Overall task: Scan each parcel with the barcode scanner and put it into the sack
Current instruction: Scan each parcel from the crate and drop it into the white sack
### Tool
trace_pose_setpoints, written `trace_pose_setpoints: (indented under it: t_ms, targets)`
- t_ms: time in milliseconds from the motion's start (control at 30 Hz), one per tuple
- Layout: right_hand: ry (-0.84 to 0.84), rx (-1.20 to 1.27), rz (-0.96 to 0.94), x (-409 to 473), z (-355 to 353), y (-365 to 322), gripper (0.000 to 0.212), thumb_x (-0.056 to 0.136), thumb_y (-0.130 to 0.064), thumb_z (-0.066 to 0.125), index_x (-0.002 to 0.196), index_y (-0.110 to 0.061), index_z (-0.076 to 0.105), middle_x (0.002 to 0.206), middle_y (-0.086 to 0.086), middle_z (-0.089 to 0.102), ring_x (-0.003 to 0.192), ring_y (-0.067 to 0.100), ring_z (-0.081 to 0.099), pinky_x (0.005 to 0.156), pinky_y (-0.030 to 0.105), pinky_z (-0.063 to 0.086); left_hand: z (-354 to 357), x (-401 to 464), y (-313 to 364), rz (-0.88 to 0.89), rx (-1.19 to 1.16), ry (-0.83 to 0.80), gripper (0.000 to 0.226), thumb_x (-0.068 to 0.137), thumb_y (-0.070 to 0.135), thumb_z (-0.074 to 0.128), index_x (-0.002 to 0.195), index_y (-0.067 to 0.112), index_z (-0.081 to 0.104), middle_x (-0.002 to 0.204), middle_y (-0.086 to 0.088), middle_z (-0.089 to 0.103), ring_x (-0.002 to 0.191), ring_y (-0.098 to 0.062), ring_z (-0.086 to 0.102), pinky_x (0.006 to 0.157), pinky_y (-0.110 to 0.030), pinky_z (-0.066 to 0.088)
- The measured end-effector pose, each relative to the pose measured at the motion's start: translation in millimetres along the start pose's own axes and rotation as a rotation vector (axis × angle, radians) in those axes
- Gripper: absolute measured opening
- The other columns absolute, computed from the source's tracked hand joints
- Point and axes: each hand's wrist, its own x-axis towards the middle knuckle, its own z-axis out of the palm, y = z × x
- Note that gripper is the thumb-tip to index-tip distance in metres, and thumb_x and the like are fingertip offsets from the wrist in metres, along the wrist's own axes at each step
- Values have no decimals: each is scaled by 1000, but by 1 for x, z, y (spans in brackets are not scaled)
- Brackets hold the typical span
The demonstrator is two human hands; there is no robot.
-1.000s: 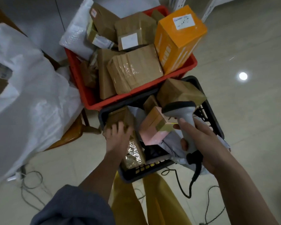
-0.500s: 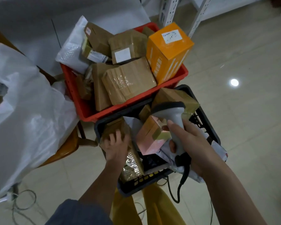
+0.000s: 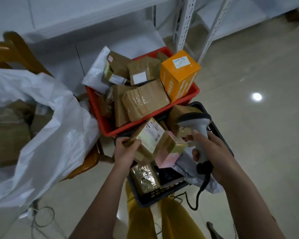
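- While the left hand (image 3: 128, 150) grips one end of a brown parcel (image 3: 149, 137) lifted just above the black crate (image 3: 155, 195), its labelled face turned up, that one-ended hold could let it tip and drop back among the other parcels
- Just right of the crate's middle, the right hand (image 3: 212, 152) wraps the handle of the barcode scanner (image 3: 198, 128), whose head seems to point beyond the label, so I judge the read could miss unless one of them turns
- A pink box (image 3: 169, 152) touches the lifted parcel and might get dragged along
- Below the crate the scanner cable (image 3: 199, 190) loops to the floor, where it could snag a leg
- Left of the crate gapes the white sack (image 3: 55, 128), brown parcels already inside; a careless toss might fall short onto the floor
- Behind the crate, touching it, a red crate (image 3: 100, 116) heaped with parcels carries an orange box (image 3: 179, 73)
- Pale glossy floor tiles (image 3: 257, 152) surround everything, with white perforated shelving (image 3: 186, 23) beyond the red crate
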Motion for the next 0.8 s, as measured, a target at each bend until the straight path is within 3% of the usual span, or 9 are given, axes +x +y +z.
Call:
trace_pose_setpoints:
  t_ms: [67,200,300,400,533,733,800]
  targets:
    - [-6,17,-34,-6,4,-11,21,98,-33,60,109,-17,67,74,2,64,53,11,53,46,22,44,-7,-7,10,-86,-176,-102,40,78,33,74,110,23,53,107,-4,66,86,-18,70,55,-24,54]
    - [-14,67,-59,-19,14,-27,15,97,-35,61,103,-27,72,83,2,70,53,9,55,50,22,47,-19,-19,30,-136,-392,-282,47,76,26,73,119,16,59,109,-9,72,95,-21,72,74,-34,57]
    - [-24,80,-45,-30,23,-40,21,96,-42,60,93,-28,76,78,1,69,59,13,57,54,29,47,-22,-29,45,-134,-487,-358,23,85,8,62,106,10,71,100,-9,74,87,-19,72,71,-29,56]
    - [-42,125,-46,-39,34,-57,27,100,-40,55,93,-22,74,68,-1,68,53,12,60,49,26,47,-23,-39,57,-122,-520,-425,23,83,0,58,97,7,75,97,-11,73,87,-18,70,79,-29,55]
    - [-85,150,-115,-55,47,-84,28,102,-33,52,97,-12,70,59,-2,65,45,10,57,42,22,46,-21,-47,69,-122,-587,-416,40,84,-11,50,122,-9,60,121,-22,64,109,-29,63,95,-33,50]
    - [-141,160,-197,-83,54,-114,24,101,-30,54,93,-13,70,64,0,64,47,13,52,44,24,43,-25,-43,81,-88,-681,-389,63,81,-14,56,141,2,43,131,-22,59,124,-35,55,109,-44,41]
    - [-149,136,-220,-91,56,-120,25,101,-30,53,95,-11,67,59,-1,61,44,12,51,41,22,42,-26,-40,85,-62,-696,-375,71,80,-15,57,146,3,35,133,-22,58,122,-36,57,106,-49,44]
